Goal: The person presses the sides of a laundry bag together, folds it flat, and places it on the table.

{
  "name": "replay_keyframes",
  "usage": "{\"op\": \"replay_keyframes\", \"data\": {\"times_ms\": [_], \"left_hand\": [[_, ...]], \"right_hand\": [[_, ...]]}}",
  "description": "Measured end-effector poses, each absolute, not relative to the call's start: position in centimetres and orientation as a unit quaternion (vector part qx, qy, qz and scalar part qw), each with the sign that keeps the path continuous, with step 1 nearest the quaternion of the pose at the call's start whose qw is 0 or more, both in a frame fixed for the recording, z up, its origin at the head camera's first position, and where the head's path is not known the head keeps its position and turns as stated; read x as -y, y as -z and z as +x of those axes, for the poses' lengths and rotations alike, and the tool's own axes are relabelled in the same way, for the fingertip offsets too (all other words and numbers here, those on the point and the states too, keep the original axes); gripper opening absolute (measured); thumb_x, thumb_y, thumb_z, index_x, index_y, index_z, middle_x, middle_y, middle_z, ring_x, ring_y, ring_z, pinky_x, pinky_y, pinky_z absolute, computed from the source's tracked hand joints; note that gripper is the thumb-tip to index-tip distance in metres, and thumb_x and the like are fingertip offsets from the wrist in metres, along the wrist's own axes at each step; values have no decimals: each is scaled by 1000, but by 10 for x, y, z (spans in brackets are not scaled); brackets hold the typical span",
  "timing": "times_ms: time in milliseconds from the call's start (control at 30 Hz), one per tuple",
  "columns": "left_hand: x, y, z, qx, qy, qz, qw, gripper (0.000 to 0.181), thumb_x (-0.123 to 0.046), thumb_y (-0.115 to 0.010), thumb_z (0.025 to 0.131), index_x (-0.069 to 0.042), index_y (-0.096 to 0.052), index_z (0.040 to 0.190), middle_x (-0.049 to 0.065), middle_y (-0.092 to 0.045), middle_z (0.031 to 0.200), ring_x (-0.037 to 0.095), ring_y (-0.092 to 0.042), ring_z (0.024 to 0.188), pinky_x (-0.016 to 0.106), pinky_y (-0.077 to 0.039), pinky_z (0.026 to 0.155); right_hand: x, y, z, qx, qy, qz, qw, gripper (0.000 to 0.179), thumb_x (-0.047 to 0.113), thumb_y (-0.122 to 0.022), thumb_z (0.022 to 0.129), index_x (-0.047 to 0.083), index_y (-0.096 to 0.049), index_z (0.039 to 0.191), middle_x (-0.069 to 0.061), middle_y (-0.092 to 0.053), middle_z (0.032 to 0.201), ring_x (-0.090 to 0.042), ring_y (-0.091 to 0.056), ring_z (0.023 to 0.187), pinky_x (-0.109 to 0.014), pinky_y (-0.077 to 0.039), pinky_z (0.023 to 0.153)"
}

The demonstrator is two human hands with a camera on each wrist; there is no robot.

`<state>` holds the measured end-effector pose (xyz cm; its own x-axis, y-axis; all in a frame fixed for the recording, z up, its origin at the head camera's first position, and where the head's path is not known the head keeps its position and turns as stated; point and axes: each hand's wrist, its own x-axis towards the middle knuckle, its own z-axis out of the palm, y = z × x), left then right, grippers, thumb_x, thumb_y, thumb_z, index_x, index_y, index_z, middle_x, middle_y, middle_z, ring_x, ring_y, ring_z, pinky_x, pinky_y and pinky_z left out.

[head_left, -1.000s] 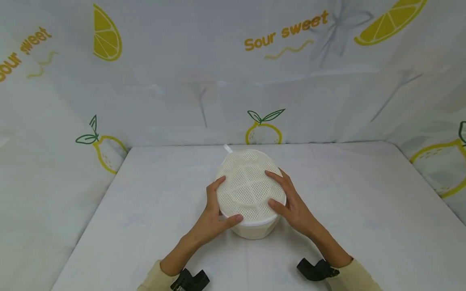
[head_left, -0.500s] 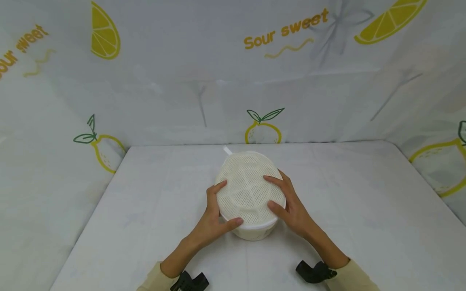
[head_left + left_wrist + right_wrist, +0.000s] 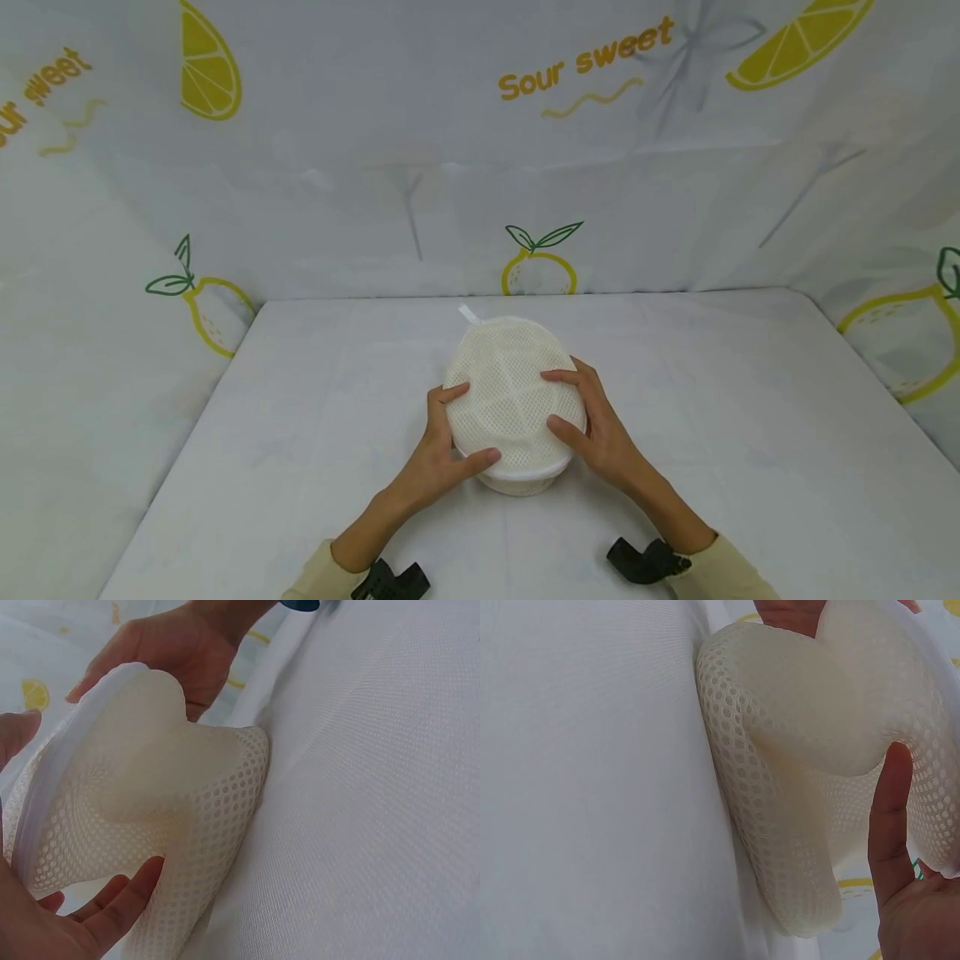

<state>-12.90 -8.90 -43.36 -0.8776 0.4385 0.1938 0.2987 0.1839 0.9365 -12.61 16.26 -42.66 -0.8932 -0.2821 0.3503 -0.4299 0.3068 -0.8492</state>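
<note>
A round cream mesh laundry bag (image 3: 512,408) stands on the table before me, with a white band around its top edge and a small white loop tab (image 3: 469,314) at its far left. My left hand (image 3: 441,454) grips the left edge, thumb and forefinger on the top and the other fingers underneath. On the opposite side my right hand (image 3: 606,437) holds the edge the same way. Both wrist views reveal the soft mesh side wall (image 3: 217,787) buckled inward, with fingertips pressed against it below the rim. The bag's base (image 3: 739,780) rests on the cloth.
White cloth covers the table (image 3: 330,375). Behind and beside it hangs a white curtain (image 3: 315,225) printed with lemons and lettering. A black wrist camera (image 3: 392,581) sits at the left cuff, another black camera (image 3: 647,562) at the right.
The bag's top has sunk a little toward the table, and less of its side wall shows below the rim. Both hands have kept their hold, their upper fingers moving slightly nearer me.
</note>
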Motion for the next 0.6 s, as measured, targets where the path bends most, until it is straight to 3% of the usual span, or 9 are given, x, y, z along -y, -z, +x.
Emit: {"op": "replay_keyframes", "data": {"times_ms": [100,167,433,500,600], "left_hand": [[89,435,-129,-771,-587,241,52,88,-39,-74,81,-15,-16,142,11,-12,149,27,-23,136,52,-23,106],[89,435,-129,-772,-586,242,48,86,-38,-75,81,-14,-17,141,11,-13,149,28,-23,135,53,-24,106],[87,436,-130,-769,-588,241,60,85,-34,-74,83,-19,-15,141,12,-16,149,25,-30,132,49,-28,105],[87,437,-131,-768,-588,247,62,88,-33,-74,83,-23,-11,145,11,-14,151,25,-28,134,49,-27,106],[87,431,-130,-771,-581,251,63,95,-25,-73,84,-19,-5,149,13,-9,154,27,-21,139,52,-21,108]], "right_hand": [[-163,427,-126,799,-554,225,67,50,10,-62,91,22,-44,136,-4,-22,149,-26,-20,137,-25,-20,107],[-163,428,-126,795,-558,228,69,49,8,-62,91,19,-45,135,-6,-23,148,-28,-21,136,-21,-21,105],[-162,428,-125,794,-562,225,60,47,5,-63,90,17,-45,133,-9,-25,146,-29,-27,133,-19,-28,101],[-161,428,-124,795,-561,223,59,48,6,-64,90,18,-45,133,-9,-25,146,-29,-26,134,-19,-26,102],[-161,428,-124,796,-561,219,56,49,7,-66,89,17,-45,132,-9,-26,145,-29,-28,133,-22,-26,104]]}}
